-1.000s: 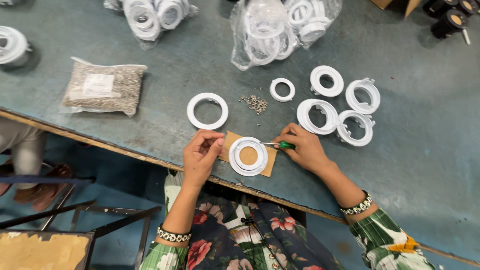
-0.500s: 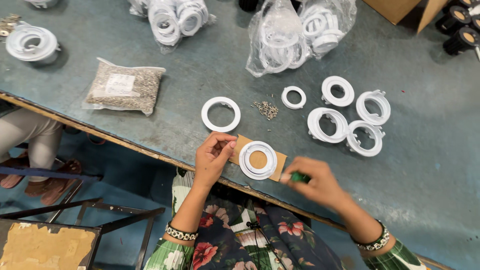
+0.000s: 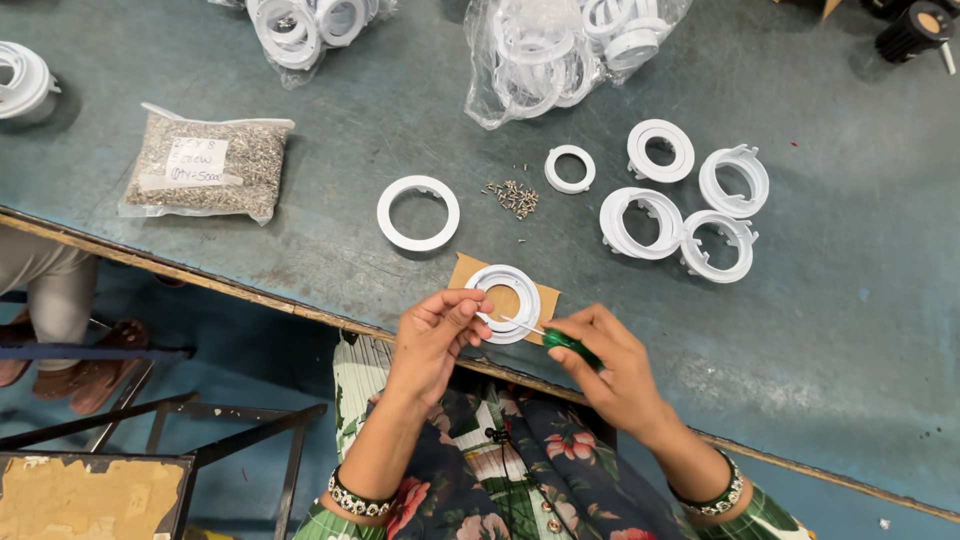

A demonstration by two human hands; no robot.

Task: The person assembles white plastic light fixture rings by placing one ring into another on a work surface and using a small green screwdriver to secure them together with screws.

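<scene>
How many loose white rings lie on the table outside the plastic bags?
7: one on the cardboard square by the hands, one left of the screw pile, five in a cluster at right. One more is cut off at the far-left edge.

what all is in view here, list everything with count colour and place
ring on card: one, white, table's near edge, at both hands
card: one, brown, under that ring
screwdriver: one, green handle, right hand
loose rings: six, white, mid table
screws: small pile, metal, between loose rings
screw bag: one, clear, left
ring bags: two, clear, far edge
table: one, blue-grey
left hand: fingers on ring
right hand: grips screwdriver
</scene>
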